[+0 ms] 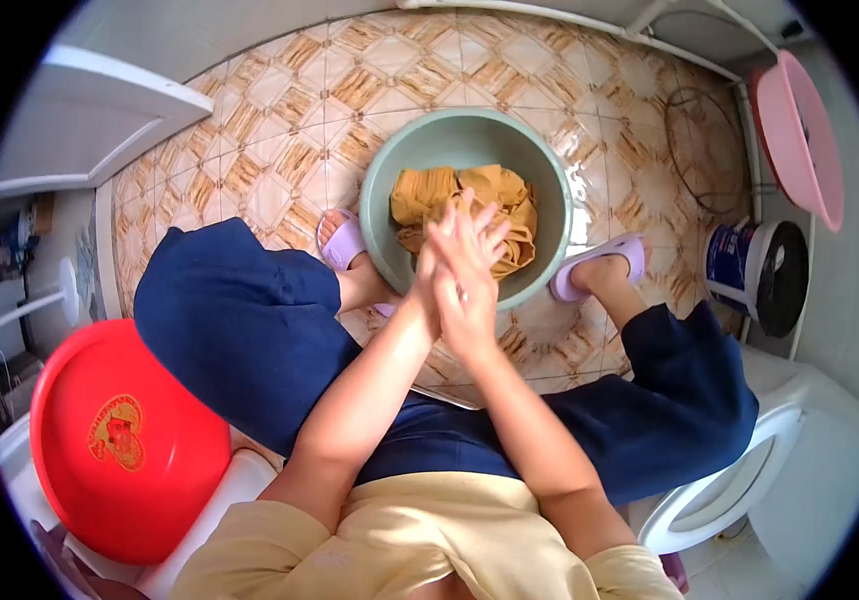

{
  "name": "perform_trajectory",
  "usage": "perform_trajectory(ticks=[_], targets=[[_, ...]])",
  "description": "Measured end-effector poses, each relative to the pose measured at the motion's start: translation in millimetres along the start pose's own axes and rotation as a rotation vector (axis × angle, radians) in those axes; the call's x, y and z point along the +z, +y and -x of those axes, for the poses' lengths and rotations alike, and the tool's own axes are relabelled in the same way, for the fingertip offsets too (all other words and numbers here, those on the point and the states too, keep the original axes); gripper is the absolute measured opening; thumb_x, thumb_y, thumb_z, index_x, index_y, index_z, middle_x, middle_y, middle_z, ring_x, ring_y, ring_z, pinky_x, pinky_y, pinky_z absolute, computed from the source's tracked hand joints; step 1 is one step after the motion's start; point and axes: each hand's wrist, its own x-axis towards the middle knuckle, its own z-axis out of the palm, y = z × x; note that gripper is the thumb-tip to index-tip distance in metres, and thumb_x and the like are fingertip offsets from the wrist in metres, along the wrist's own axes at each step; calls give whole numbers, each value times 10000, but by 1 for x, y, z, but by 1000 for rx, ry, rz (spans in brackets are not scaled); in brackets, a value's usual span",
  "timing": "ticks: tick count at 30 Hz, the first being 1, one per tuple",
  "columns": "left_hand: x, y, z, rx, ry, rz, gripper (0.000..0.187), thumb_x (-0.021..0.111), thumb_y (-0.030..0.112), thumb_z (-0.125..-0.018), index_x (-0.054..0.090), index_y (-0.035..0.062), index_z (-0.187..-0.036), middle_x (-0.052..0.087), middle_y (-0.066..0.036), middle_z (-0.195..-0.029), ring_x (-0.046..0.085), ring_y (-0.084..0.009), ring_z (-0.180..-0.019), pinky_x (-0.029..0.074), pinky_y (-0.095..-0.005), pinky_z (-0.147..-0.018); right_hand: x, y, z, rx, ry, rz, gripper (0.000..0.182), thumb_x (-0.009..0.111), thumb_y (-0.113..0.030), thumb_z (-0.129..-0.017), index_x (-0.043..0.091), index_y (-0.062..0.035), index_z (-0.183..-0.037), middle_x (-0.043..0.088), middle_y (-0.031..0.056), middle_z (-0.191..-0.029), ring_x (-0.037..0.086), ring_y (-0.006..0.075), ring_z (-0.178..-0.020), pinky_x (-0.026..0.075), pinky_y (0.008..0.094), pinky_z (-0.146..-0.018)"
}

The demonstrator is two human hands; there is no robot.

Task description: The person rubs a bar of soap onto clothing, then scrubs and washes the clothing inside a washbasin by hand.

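A round green basin (382, 250) stands on the tiled floor between the person's feet. Bunched mustard-brown cloth (425, 195) lies inside it. Above the basin's near side my two hands are pressed against each other, palm to palm. My left hand (427, 275) is mostly covered by the other one, and its fingers are hard to make out. My right hand (470, 275) shows its fingers spread, with no object in them. Neither hand appears to grip the cloth, though the fingertips overlap it in view.
A red basin (150, 480) leans at the lower left. On the right are a pink basin (800, 140), a bucket (740, 262) and a white washing machine (830, 450). A white door (80, 130) stands at the upper left. Lilac slippers (605, 262) are beside the green basin.
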Motion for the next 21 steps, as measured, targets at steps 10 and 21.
perform_trajectory(ticks=[10, 21], targets=[[3, -4, -2, 52, -77, -167, 631, 358, 459, -967, 180, 127, -1474, 229, -96, -1519, 253, -303, -1381, 224, -428, -1107, -40, -15, -9, -88, -283, -354, 513, 456, -156, -843, 439, -9, -1333, 356, 274, -1407, 299, 379, -1341, 199, 407, -1115], [12, 1, -4, -2, 89, 41, 593, 310, 409, -979, 226, 66, -1455, 306, -112, -1483, 295, -270, -1367, 212, -364, -1127, -34, -16, -10, -35, -338, -255, 492, 443, -190, -899, 421, -74, -1377, 281, 172, -1493, 157, 374, -1408, 67, 478, -1126]])
